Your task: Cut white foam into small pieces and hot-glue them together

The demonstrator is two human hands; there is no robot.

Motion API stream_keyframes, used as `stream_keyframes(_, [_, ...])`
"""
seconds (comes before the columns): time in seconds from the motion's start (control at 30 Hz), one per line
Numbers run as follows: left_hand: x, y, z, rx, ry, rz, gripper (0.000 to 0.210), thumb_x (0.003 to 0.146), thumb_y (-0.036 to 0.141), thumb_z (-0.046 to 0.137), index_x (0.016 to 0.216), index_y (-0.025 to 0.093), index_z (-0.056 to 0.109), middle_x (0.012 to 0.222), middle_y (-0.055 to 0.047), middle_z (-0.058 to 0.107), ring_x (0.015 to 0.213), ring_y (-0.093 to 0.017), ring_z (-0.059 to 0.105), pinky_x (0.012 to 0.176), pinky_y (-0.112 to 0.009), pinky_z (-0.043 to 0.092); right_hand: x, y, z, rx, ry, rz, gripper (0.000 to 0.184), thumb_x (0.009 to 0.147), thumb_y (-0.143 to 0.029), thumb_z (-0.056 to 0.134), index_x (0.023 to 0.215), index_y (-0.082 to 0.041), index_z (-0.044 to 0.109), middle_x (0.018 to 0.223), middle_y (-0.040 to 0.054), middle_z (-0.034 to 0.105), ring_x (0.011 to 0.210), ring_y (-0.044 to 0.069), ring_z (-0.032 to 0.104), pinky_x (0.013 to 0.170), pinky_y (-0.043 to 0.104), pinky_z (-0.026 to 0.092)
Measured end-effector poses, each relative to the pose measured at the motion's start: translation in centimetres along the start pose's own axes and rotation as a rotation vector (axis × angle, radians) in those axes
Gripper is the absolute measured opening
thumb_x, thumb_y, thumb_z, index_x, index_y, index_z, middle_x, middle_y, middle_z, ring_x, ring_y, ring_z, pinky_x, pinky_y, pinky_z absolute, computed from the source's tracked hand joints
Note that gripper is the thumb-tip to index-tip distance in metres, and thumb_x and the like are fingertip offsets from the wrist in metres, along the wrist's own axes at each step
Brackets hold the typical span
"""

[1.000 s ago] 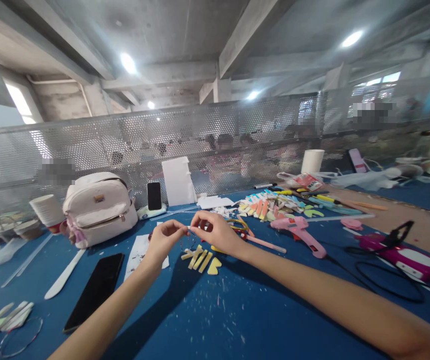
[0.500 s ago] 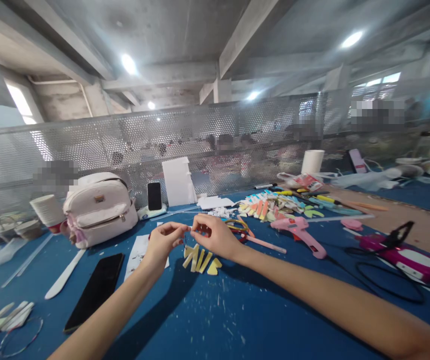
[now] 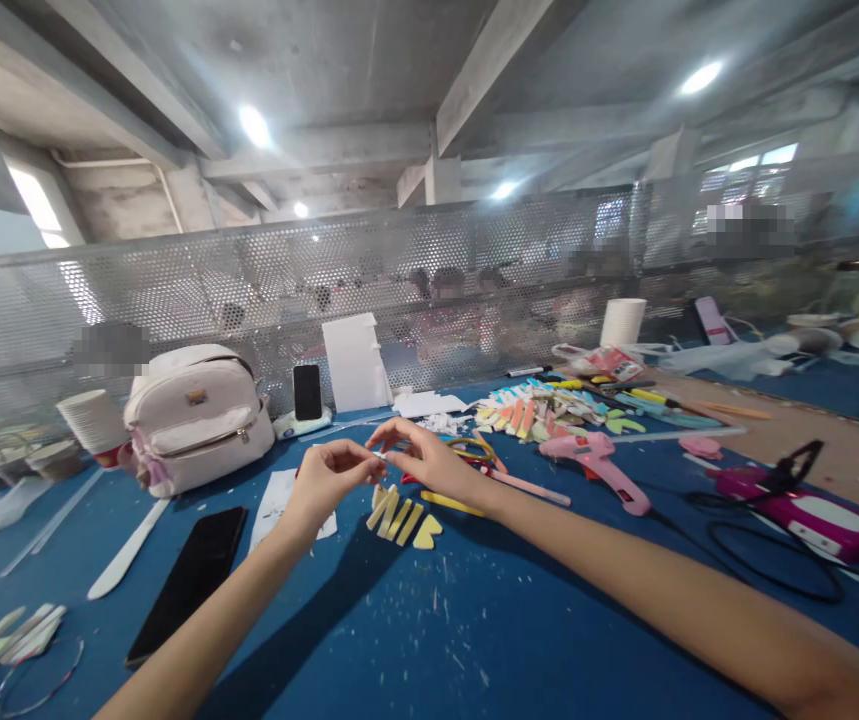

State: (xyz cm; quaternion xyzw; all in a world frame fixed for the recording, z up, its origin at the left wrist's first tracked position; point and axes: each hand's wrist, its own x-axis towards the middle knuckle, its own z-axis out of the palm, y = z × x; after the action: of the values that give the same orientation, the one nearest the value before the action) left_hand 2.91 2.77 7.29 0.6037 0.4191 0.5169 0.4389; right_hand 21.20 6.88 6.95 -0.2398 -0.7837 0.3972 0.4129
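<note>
My left hand (image 3: 331, 484) and my right hand (image 3: 429, 464) meet above the blue table, fingertips pinched close together. Whatever lies between the fingers is too small to make out. Just below them lie several pale yellow strips (image 3: 400, 519) side by side, with a yellow heart-shaped piece (image 3: 427, 532) at their right end. A yellow stick (image 3: 453, 502) shows beside my right wrist. Behind that wrist are scissors with red and yellow handles (image 3: 474, 450), partly hidden. A white sheet with dark marks (image 3: 273, 508) lies behind my left hand.
A pink glue gun (image 3: 598, 468) with a black cord lies right, near a magenta device (image 3: 811, 515). Behind is a heap of coloured pieces (image 3: 534, 412). On the left are a black phone (image 3: 187, 585), a white knife-shaped tool (image 3: 127, 550) and a white backpack (image 3: 196, 420).
My right fingers have lifted and opened slightly, and the left hand has shifted a little right. The yellow stick by my right wrist now shows.
</note>
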Motion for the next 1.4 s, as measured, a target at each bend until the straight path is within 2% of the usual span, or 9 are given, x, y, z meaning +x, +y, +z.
stream_keyframes(0.07, [0.1,0.1,0.0,0.040,-0.028,0.035,0.026,0.066,0.039,0.081,0.069,0.015,0.071,0.068,-0.007,0.074,0.066,-0.019,0.069,0.069,-0.030,0.055,0.0,0.1,0.1,0.026,-0.023,0.027,0.018,0.089,-0.016,0.052,0.104,-0.020,0.059,0.095,0.0034,0.064,0.089,0.016,0.062,0.073,0.026,0.048])
stream_keyframes(0.13, [0.1,0.1,-0.1,0.077,-0.038,0.076,0.024,0.067,0.038,0.080,0.069,0.016,0.071,0.069,-0.006,0.073,0.066,-0.019,0.069,0.068,-0.029,0.054,0.0,0.4,0.1,0.044,-0.024,0.072,0.015,0.091,-0.018,0.050,0.103,-0.019,0.059,0.084,0.0018,0.063,0.079,0.015,0.062,0.067,0.024,0.048])
stream_keyframes(0.3, [0.0,-0.1,-0.4,0.183,-0.023,0.158,0.017,0.073,0.033,0.076,0.072,0.017,0.071,0.071,-0.006,0.073,0.067,-0.018,0.067,0.068,-0.027,0.052,0.2,0.9,0.0,0.106,-0.080,0.192,0.016,0.090,-0.026,0.056,0.099,-0.015,0.064,0.071,0.0007,0.063,0.063,0.011,0.058,0.059,0.022,0.045])
stream_keyframes(0.5, [-0.3,0.0,-0.5,0.232,-0.025,0.229,0.013,0.078,0.030,0.071,0.075,0.018,0.071,0.079,-0.006,0.074,0.075,-0.020,0.069,0.073,-0.028,0.052,0.3,1.1,-0.5,0.144,-0.106,0.229,0.025,0.087,-0.034,0.064,0.103,-0.015,0.069,0.078,0.0035,0.068,0.065,0.012,0.060,0.063,0.024,0.046])
stream_keyframes(0.87, [-0.4,0.0,-0.2,0.206,-0.050,0.246,0.014,0.079,0.031,0.070,0.077,0.018,0.071,0.081,-0.007,0.074,0.077,-0.020,0.069,0.076,-0.028,0.053,0.3,0.7,-0.4,0.154,-0.064,0.133,0.016,0.082,-0.030,0.069,0.086,-0.015,0.068,0.075,0.0025,0.068,0.066,0.013,0.061,0.067,0.028,0.048])
stream_keyframes(1.2, [-0.1,-0.1,-0.2,0.151,-0.021,0.249,0.017,0.076,0.034,0.072,0.074,0.017,0.069,0.081,-0.006,0.071,0.077,-0.018,0.066,0.075,-0.026,0.052,0.4,0.6,-0.3,0.190,-0.064,0.123,0.023,0.081,-0.038,0.071,0.083,-0.017,0.061,0.071,-0.0013,0.064,0.060,0.012,0.061,0.062,0.025,0.046])
stream_keyframes(1.4, [0.3,-0.4,-0.6,0.112,-0.013,0.251,0.019,0.076,0.035,0.074,0.074,0.017,0.068,0.083,-0.005,0.068,0.075,-0.017,0.064,0.074,-0.027,0.051,0.3,0.4,-0.4,0.230,-0.100,0.176,0.024,0.086,-0.040,0.065,0.090,-0.017,0.060,0.075,0.0017,0.068,0.062,0.011,0.064,0.055,0.022,0.044])
